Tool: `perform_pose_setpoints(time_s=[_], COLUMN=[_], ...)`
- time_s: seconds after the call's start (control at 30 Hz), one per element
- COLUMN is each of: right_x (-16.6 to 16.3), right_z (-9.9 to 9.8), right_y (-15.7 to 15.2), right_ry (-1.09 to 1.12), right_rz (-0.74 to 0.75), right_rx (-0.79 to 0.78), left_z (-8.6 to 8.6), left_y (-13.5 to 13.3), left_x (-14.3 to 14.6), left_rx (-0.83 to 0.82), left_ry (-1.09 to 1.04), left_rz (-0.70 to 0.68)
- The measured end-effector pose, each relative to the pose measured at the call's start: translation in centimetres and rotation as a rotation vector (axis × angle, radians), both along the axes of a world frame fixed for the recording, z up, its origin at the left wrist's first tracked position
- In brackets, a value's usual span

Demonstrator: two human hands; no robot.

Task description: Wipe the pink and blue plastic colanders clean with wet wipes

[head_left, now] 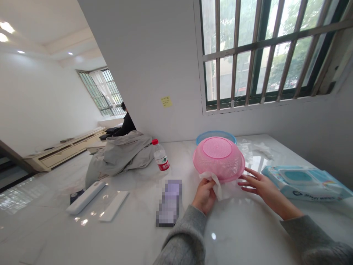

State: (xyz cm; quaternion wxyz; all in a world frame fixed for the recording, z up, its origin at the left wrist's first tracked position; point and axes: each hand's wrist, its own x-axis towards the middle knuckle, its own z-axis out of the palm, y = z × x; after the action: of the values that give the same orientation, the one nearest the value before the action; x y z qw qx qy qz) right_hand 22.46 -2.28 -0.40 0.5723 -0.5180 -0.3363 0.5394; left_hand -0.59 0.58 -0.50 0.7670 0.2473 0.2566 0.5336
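A pink mesh colander point(219, 162) is upside down, its round base facing up, in front of a blue basket point(202, 137). My left hand point(204, 195) is closed on a white wipe point(216, 186) and presses it to the colander's near rim. At the right side of the rim, my right hand point(255, 184) steadies the colander with its fingers spread along and below the edge. The right thumb is hidden. Whether the colander's rim touches the table, I cannot tell.
A blue wipes pack point(300, 180) lies right, near clear plastic wrapping point(245, 149). Left are a red-capped bottle point(160, 156), a blurred-out phone point(169, 202), grey cloth point(124, 154), a long white case point(86, 198) and a flat white piece point(114, 206). A person point(128, 125) is far back.
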Motion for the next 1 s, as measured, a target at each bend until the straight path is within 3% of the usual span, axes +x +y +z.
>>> perform_pose_setpoints(time_s=[0.27,0.53,0.83,1.0], right_x=[-0.1,-2.6,-1.9,-2.0], right_z=[0.3,-1.4,-0.3,0.2], right_y=[-0.1,-0.2,0.2,0.1], right_ry=[0.002,0.114,0.162,0.161], right_rz=[0.003,0.186,0.036,0.022], right_rx=[-0.019,-0.074,-0.061,-0.067], left_z=[-0.5,-0.7,-1.8,-1.7], left_y=[0.2,0.2,1.0,0.9], left_x=[0.0,0.1,-0.2,-0.3], left_rx=[-0.032,0.024,-0.006,-0.039], left_ry=[0.022,0.051,0.02,0.008], left_rz=[0.012,-0.044,0.008,0.017])
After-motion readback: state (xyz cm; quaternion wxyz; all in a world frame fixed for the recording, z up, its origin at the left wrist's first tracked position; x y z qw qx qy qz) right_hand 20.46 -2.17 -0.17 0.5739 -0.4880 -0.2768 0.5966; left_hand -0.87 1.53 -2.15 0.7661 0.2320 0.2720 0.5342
